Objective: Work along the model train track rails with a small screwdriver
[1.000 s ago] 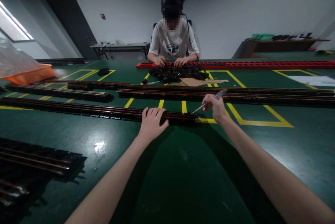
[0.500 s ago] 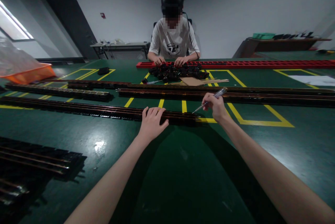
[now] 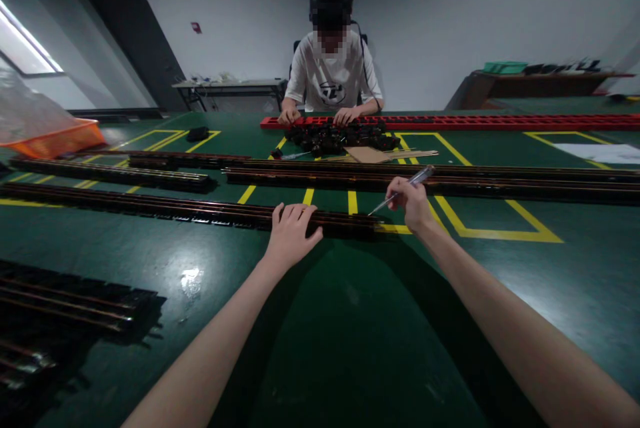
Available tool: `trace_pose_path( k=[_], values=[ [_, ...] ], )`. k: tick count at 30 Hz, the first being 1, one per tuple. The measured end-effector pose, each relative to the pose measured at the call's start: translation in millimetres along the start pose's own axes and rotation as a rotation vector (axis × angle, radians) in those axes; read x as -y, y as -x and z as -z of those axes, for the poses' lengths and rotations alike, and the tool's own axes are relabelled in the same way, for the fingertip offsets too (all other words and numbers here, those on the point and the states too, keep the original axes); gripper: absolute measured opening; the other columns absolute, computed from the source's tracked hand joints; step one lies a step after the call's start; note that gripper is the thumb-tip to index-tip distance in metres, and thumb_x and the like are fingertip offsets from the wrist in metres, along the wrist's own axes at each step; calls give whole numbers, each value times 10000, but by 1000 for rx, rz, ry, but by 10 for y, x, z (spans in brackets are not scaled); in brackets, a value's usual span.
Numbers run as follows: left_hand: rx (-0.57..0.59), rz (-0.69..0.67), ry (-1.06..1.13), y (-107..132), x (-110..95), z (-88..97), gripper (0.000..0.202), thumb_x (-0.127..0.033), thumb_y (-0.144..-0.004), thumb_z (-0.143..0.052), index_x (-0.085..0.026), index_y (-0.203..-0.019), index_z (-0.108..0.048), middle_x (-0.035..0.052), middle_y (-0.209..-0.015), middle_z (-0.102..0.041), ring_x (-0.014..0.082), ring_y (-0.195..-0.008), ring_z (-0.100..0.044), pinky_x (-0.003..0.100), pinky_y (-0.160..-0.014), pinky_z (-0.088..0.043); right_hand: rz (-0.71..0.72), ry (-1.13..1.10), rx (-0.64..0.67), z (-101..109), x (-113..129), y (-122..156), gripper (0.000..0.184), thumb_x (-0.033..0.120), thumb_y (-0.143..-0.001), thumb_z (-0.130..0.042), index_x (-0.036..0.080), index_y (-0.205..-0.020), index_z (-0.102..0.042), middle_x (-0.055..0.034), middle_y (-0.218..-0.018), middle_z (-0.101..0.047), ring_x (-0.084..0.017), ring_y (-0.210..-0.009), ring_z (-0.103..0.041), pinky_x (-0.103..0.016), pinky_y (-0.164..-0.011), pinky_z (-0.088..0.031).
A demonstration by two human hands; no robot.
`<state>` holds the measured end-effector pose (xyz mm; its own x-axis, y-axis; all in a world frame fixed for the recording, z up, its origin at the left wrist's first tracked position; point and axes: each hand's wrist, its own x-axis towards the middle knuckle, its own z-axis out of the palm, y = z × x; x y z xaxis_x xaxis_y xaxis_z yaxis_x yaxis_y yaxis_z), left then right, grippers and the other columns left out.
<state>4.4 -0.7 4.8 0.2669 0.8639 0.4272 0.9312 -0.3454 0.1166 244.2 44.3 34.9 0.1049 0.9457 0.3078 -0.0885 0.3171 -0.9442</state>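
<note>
My left hand lies over a long black strip with copper-coloured rods, fingers curled across its top and thumb on the near side. Near the strip's right end, my right hand is closed on a screwdriver with a clear, greyish handle. Its thin shaft slants down to the left. The tip is at the top of the strip; whether it touches I cannot tell.
More rodded black strips lie beyond and at lower left. Across the green table a co-worker handles a red slotted rail behind a pile of black parts. Cardboard and an orange basket are also there.
My hands and the screwdriver stay almost in place. Across the table, the co-worker's hand on the left side of the view has shifted left along the red rail.
</note>
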Motion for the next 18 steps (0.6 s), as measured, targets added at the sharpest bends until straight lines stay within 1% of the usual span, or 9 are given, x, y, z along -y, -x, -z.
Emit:
trace_pose_path(
  k=[14,18],
  values=[
    [3,-13,7,4,27,-21,389,-390,-867,-449,-169,-1170,-549,89,-1178,-596,244,-1153,-493,484,-1086,-234,40,-17,-52,37,9,3,187,282,-579,-526,158,-440,-518,20,-422,-464,-57,-344,-404,-186,-351,-290],
    [-8,-19,11,4,33,-29,376,-382,-865,-453,-176,-1165,-550,83,-1175,-599,242,-1146,-497,483,-1083,-238,44,10,-70,53,16,3,195,281,-593,-507,163,-437,-500,28,-402,-438,-57,-341,-394,-184,-353,-284]
  ],
)
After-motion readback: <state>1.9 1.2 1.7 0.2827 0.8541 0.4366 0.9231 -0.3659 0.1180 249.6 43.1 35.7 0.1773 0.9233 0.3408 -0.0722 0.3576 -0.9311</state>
